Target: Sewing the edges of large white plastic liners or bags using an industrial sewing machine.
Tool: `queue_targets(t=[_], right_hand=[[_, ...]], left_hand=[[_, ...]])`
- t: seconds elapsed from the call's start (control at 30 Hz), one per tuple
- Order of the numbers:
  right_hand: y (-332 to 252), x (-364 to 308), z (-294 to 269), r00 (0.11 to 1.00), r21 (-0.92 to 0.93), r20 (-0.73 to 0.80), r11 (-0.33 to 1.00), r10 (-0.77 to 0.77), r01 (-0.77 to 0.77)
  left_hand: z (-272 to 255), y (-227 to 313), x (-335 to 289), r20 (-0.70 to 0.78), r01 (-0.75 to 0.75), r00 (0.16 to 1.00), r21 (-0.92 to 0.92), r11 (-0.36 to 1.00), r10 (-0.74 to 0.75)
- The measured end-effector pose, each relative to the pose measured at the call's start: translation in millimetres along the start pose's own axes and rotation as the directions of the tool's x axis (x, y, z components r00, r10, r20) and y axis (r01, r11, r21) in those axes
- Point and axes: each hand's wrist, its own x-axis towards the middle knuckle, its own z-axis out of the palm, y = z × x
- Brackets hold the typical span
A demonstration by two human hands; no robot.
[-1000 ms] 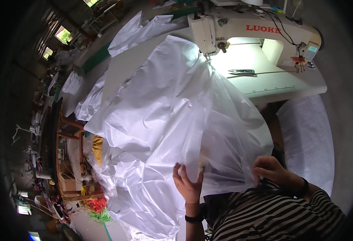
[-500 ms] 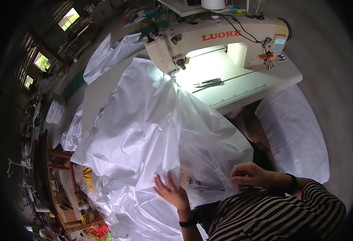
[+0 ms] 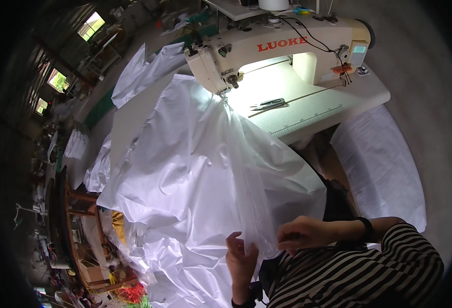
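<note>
A large white sheet of smooth, shiny fabric [image 3: 185, 154] drapes from the sewing machine [image 3: 287, 46] toward my body. Its gathered upper edge runs under the machine's needle area [image 3: 224, 97]. A translucent strip [image 3: 249, 190] hangs down the sheet from there. My left hand [image 3: 242, 259] rests against the lower part of the sheet, with fingers bent but apart. Just right of it, my right hand [image 3: 305, 233] is closed, its fingertips pinched at the lower end of the translucent strip. The exact grip is partly hidden by the fingers.
Thread snips [image 3: 268, 104] lie on the lit machine bed. More white fabric hangs at the right [image 3: 382, 164] and lies at the far left [image 3: 146, 72]. A white thread cone [image 3: 273, 5] stands above the machine. A wooden frame [image 3: 85, 210] stands at the left.
My left hand has moved right and down, its fingers bending from a spread pose. My right hand has moved left and slightly down, so the hands are closer together. The translucent strip now hangs straighter.
</note>
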Motion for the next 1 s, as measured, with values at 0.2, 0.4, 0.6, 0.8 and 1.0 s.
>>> queue_targets(t=[0.2, 0.4, 0.6, 0.8, 1.0], right_hand=[[2.7, 0.7, 4.3, 0.999, -0.017, 0.036, 1.000, -0.017, 0.018], [15.1, 7.0, 9.5, 0.999, -0.178, 0.000, 0.983, -0.040, 0.040], [32.2, 10.0, 11.3, 0.995, -0.396, -0.037, 0.915, -0.097, 0.075], [35.9, 3.4, -5.7, 0.994, -0.445, -0.083, 0.890, 0.076, -0.105], [26.1, 5.7, -7.6, 0.999, -0.316, -0.002, 0.948, 0.033, -0.032]], left_hand=[[15.7, 19.4, 11.3, -0.047, -0.321, 0.936, 0.294, 0.900, 0.349], [4.3, 37.0, 2.7, 0.079, 0.190, 0.982, -0.401, 0.896, -0.173], [9.9, 39.9, 0.0, 0.130, 0.196, 0.979, -0.392, 0.899, -0.157], [-5.1, 21.5, -1.9, -0.047, 0.278, 0.928, -0.568, 0.775, -0.368], [9.3, 16.2, 3.1, -0.274, 0.036, 0.956, -0.239, 0.970, -0.103]])
